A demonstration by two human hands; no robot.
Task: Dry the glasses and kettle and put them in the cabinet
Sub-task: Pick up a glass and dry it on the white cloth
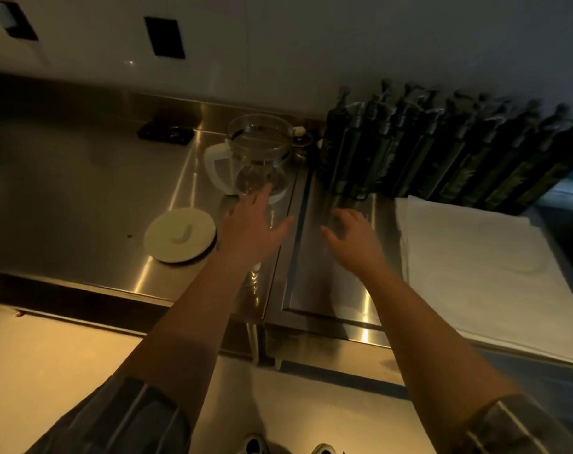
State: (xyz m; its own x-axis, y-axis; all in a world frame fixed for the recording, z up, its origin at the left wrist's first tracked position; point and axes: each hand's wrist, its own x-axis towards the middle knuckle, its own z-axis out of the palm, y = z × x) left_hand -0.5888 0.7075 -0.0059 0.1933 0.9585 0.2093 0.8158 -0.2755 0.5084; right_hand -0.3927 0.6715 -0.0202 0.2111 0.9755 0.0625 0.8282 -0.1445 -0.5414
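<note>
A clear glass kettle [260, 152] with a white handle stands upside down near the back of the steel counter [82, 191]. Its round white lid [179, 234] lies flat on the counter to the front left. My left hand [250, 229] is stretched out just in front of the kettle, fingers spread, with the fingertips at its lower edge. My right hand [350, 237] hovers to the right over the counter, fingers loosely bent and holding nothing. A white towel [475, 267] lies folded flat on the right. No drinking glasses are plainly visible.
A row of several dark green bottles [442, 152] lines the back wall on the right. A small dark object [165, 132] sits at the back left. The counter's front edge runs below my forearms, with the pale floor and my shoes underneath.
</note>
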